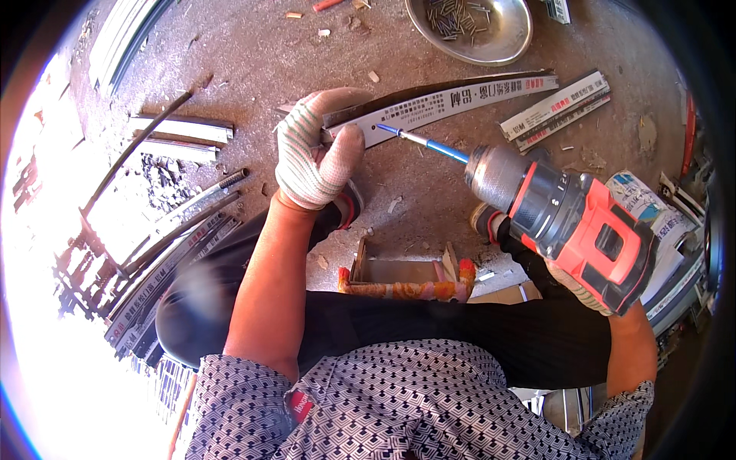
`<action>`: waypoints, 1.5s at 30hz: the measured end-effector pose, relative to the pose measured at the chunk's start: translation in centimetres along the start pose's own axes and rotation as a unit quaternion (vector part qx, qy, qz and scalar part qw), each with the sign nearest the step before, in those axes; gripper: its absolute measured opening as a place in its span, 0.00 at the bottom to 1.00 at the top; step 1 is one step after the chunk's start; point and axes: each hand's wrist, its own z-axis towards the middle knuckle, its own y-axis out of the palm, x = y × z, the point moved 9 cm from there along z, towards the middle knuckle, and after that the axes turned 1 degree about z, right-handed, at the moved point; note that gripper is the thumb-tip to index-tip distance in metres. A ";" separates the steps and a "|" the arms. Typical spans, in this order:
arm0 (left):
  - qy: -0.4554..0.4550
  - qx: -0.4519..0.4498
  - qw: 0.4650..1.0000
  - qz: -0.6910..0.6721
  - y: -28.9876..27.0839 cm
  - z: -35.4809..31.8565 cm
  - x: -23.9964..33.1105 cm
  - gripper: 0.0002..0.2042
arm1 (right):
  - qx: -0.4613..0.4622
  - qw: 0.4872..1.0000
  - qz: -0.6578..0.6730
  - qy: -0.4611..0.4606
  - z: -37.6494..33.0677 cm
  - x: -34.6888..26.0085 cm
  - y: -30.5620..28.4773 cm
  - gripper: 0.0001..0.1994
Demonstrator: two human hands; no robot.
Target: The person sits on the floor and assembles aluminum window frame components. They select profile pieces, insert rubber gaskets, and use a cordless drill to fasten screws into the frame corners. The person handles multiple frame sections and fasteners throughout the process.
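In my left hand [310, 157], which wears a white knitted glove, is one end of a long aluminium profile [437, 110] with a printed light film on its face. The thumb and fingers close round that end, and the rest reaches away to the right. My right hand [580, 291], gloved too and mostly hidden, grips a red and black cordless drill [567, 215] from below. A slim blue-and-silver driver bit [433, 146] sticks out of its chuck. Its tip is at the profile's face, close to a small dark hole and my left thumb; whether it touches I cannot tell.
A metal bowl [506, 34] with many screws stands on the floor ahead. Short profile pieces [556, 111] lie to the right. Several long profiles [165, 280] and a dark rod [142, 146] are at left. A low stool [406, 290] with a cloth-wrapped edge is between my legs.
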 end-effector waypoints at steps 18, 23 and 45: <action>0.001 -0.007 0.999 0.039 -0.1 -0.2 0.5 0.23 | -0.011 1.000 -0.001 0.008 0.6 -0.4 -0.5 0.14; 0.006 -0.008 0.999 0.046 -0.1 -0.1 0.5 0.23 | -0.013 1.000 0.003 0.008 0.8 -0.5 -0.7 0.14; 0.163 0.012 0.978 0.130 0.2 -0.1 3.0 0.19 | -0.049 0.992 0.069 0.098 1.3 -2.3 -3.3 0.13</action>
